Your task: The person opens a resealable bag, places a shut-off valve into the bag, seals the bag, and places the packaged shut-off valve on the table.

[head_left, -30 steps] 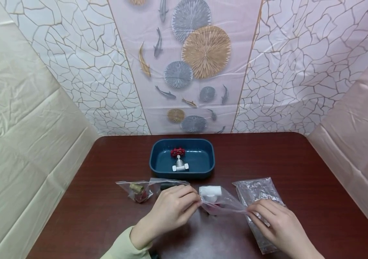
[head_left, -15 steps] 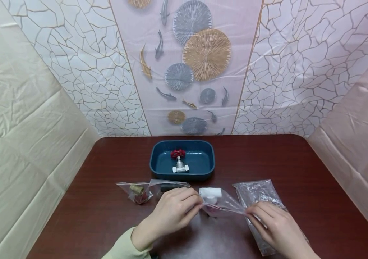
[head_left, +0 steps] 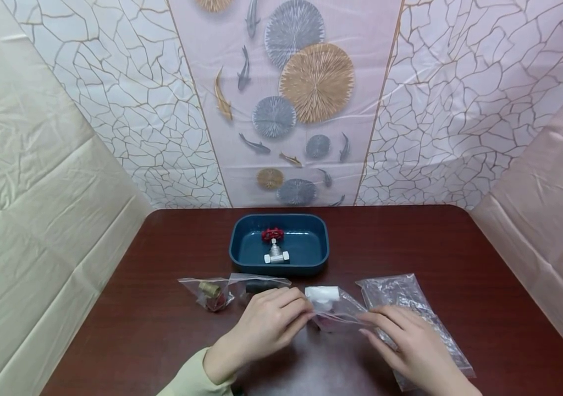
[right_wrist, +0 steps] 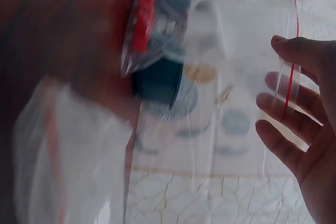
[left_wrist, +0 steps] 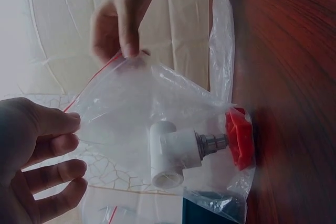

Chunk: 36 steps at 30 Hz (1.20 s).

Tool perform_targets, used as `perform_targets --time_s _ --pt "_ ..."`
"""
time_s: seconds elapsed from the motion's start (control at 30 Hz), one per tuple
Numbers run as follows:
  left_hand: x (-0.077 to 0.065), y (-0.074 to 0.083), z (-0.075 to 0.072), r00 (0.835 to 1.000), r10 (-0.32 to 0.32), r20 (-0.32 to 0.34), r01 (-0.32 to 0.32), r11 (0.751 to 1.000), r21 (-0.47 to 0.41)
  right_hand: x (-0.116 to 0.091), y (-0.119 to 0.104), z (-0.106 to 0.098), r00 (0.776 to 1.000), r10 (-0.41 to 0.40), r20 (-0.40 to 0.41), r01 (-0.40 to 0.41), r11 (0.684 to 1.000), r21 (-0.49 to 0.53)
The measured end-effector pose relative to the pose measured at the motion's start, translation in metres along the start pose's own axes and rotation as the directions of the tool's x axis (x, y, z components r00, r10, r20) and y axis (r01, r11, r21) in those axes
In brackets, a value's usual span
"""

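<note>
A clear zip bag (head_left: 348, 309) with a red seal line sits between my two hands. Through its film shows a valve (left_wrist: 176, 150) with a white tee-shaped body and a red handwheel (left_wrist: 240, 137), wheel side down at the table. My left hand (head_left: 266, 324) pinches the left end of the bag's top edge. At the other end, the thumb and fingers of my right hand (head_left: 410, 344) are spread apart, and the bag's edge runs between them. In the right wrist view the red seal line (right_wrist: 290, 85) crosses in front of the bent fingers.
A blue tray (head_left: 306, 268) behind the hands holds a metal valve (head_left: 275, 254) with a red wheel. To the left lie a bagged brass valve (head_left: 209, 290) and a bag with a black part (head_left: 260, 285). Flat clear plastic bags (head_left: 442, 335) lie beneath and beside my right hand.
My right hand has loosened its pinch on the bag's right corner and moved a little left along the edge, thumb parting from fingers. The left hand stays nearly still.
</note>
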<state>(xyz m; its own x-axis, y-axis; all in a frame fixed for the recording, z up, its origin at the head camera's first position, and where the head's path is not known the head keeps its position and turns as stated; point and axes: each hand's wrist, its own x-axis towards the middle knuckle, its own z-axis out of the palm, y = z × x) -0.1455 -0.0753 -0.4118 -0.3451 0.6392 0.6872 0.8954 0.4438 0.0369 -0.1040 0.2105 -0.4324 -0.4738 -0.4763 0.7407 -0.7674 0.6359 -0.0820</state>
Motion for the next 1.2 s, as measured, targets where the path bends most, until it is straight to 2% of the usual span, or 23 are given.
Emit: perform_targets --time_s 0.2,0.33,0.53,0.83,1.2 --pt "0.001 0.002 0.001 1.000 0.007 0.003 -0.007 1.000 -0.016 0.023 -0.015 0.017 0.999 -0.043 -0.003 0.044 0.998 0.052" --pt "-0.001 0.004 0.002 1.000 -0.018 0.009 0.018 0.999 -0.040 0.035 -0.021 0.027 0.995 -0.097 -0.014 0.098 0.992 0.085" --pt "-0.005 0.002 -0.001 0.998 -0.062 -0.005 0.062 0.995 -0.079 0.044 -0.025 0.031 0.997 -0.073 -0.030 0.075 0.994 0.082" --pt "-0.002 0.000 -0.003 1.000 0.013 -0.013 -0.014 0.998 -0.054 0.056 -0.030 0.035 0.988 -0.098 -0.117 0.110 0.989 0.097" --pt "-0.002 0.000 0.000 0.999 0.033 -0.007 -0.034 0.999 -0.029 0.055 -0.032 0.040 0.986 -0.115 -0.121 0.123 0.991 0.059"
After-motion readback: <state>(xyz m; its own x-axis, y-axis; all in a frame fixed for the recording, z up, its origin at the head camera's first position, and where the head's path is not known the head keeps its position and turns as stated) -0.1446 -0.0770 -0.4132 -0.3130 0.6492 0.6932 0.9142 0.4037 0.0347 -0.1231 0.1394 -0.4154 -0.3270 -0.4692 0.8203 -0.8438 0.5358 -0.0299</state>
